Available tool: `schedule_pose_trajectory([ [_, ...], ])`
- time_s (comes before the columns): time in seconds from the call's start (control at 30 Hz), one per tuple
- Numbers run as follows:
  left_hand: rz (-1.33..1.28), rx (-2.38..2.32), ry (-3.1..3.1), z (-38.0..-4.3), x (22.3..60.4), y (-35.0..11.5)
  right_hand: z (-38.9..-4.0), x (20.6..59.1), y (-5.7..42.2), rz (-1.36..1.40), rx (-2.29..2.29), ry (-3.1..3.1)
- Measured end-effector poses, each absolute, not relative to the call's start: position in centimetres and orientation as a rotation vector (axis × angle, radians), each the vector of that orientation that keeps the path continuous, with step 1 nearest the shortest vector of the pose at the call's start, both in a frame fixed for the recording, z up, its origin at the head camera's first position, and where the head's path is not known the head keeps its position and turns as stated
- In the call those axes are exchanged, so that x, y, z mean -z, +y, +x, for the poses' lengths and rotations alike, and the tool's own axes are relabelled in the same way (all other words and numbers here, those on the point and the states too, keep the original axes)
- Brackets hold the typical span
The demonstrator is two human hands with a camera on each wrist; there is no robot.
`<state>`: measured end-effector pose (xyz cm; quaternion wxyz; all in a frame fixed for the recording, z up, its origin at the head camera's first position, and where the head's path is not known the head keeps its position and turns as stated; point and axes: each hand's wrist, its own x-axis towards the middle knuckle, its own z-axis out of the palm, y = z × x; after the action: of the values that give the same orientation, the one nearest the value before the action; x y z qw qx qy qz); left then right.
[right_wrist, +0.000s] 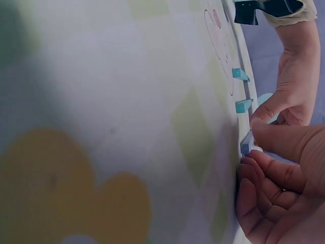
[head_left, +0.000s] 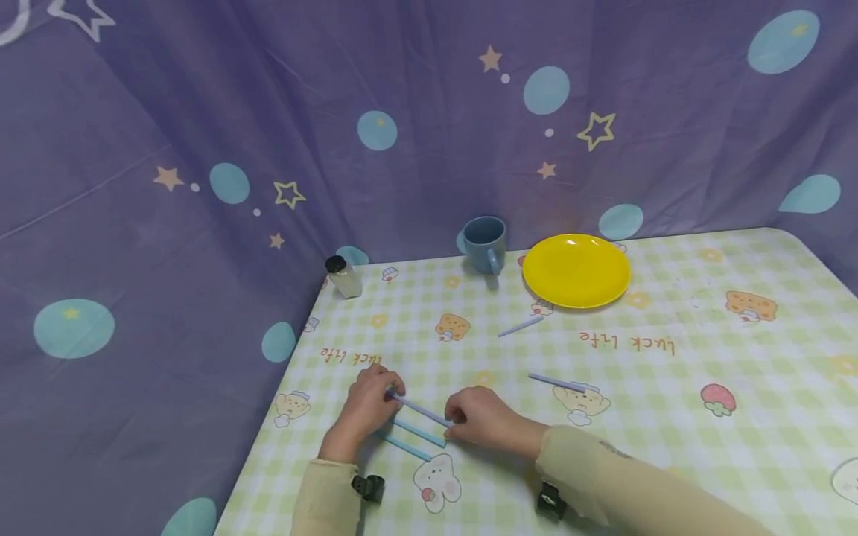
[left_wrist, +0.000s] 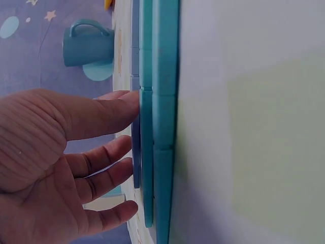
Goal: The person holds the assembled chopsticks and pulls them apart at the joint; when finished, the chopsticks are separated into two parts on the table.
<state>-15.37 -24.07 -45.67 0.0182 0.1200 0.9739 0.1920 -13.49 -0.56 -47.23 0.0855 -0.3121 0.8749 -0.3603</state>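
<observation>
Held near tabletop point(head_left: 657, 406) level at 2 ends: long lilac stick point(head_left: 422, 410). Pinched at far-left end by left grip point(head_left: 367, 398), closed to stick thickness; pinched at near-right end by right grip point(head_left: 488, 419), equally closed, probably for control of angle. Laid just beside, roughly parallel: 2 teal sticks point(head_left: 418, 432), apparently as alignment reference. Placed apart, farther right: 2 loose lilac sticks point(head_left: 556, 383), perhaps for easy reach. Set toward rear: mug point(head_left: 479, 253), plate point(head_left: 576, 272), bottle point(head_left: 347, 283), likely for working clearance.
</observation>
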Motion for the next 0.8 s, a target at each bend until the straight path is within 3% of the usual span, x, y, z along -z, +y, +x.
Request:
schedule_pose_trajectory([
  [0.63,0.327,-0.622,3.047,-15.3,45.7,-23.8,-13.6,46.9,-0.5,-0.726,1.148,2.7],
  [0.8,0.42,-0.651,3.088,-15.2,45.5,-23.8,-13.7,46.5,0.4,-0.709,1.197,2.742],
])
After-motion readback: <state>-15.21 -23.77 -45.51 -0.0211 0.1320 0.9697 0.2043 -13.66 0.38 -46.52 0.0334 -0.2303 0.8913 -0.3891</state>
